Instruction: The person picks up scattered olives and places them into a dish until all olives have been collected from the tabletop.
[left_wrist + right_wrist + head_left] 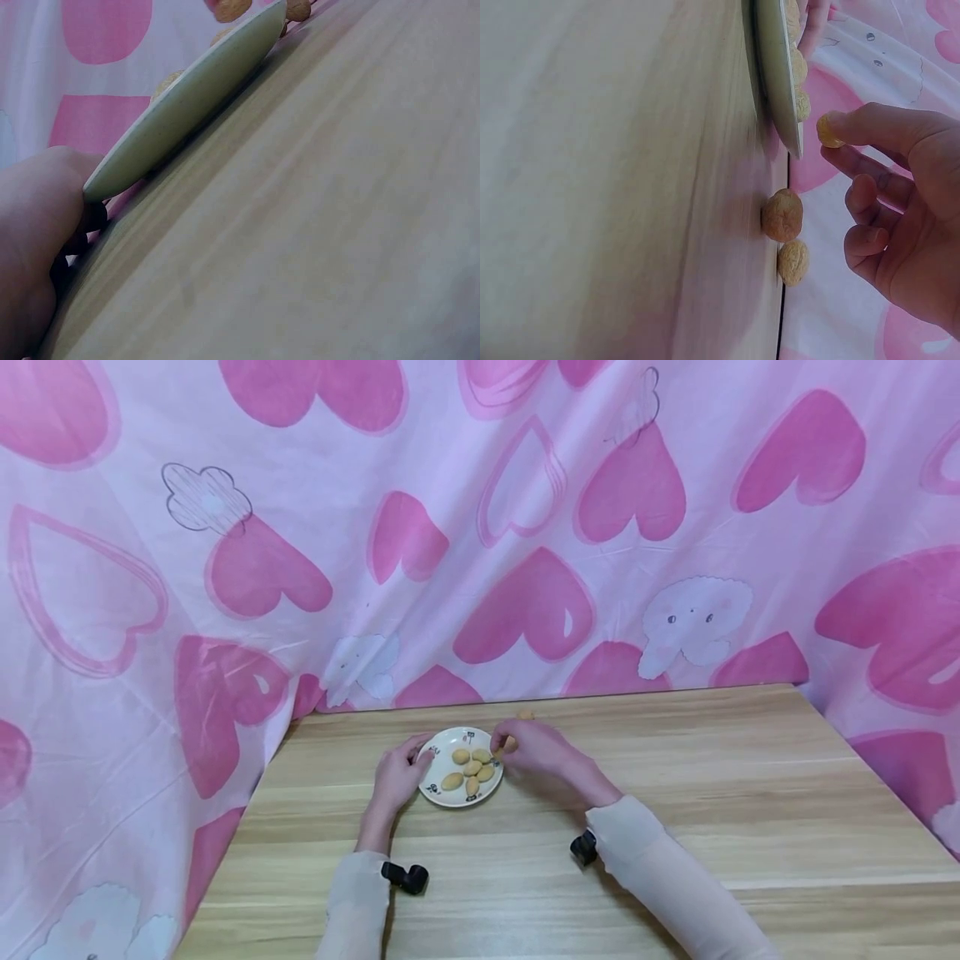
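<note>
A round white plate (pixel 442 789) with small dark drawings along its rim carries several tan walnuts (pixel 452 782). My left hand (pixel 396 777) holds the plate at its left edge, thumb over the rim. In the left wrist view the plate's pale underside (pixel 180 112) shows close over the table. At the plate's right edge my right hand (pixel 538 749) pinches one walnut (pixel 828 132) between thumb and fingertip, just off the rim. The other fingers (pixel 864 196) of that hand are loosely bent. Two more walnuts (pixel 783 216) lie on the table near the right hand.
The wooden table (pixel 675 777) stretches to both sides and toward me. Behind it hangs a pink cloth (pixel 420 610) with hearts, meeting the back edge. Small black cameras (pixel 408 878) sit on both wrists.
</note>
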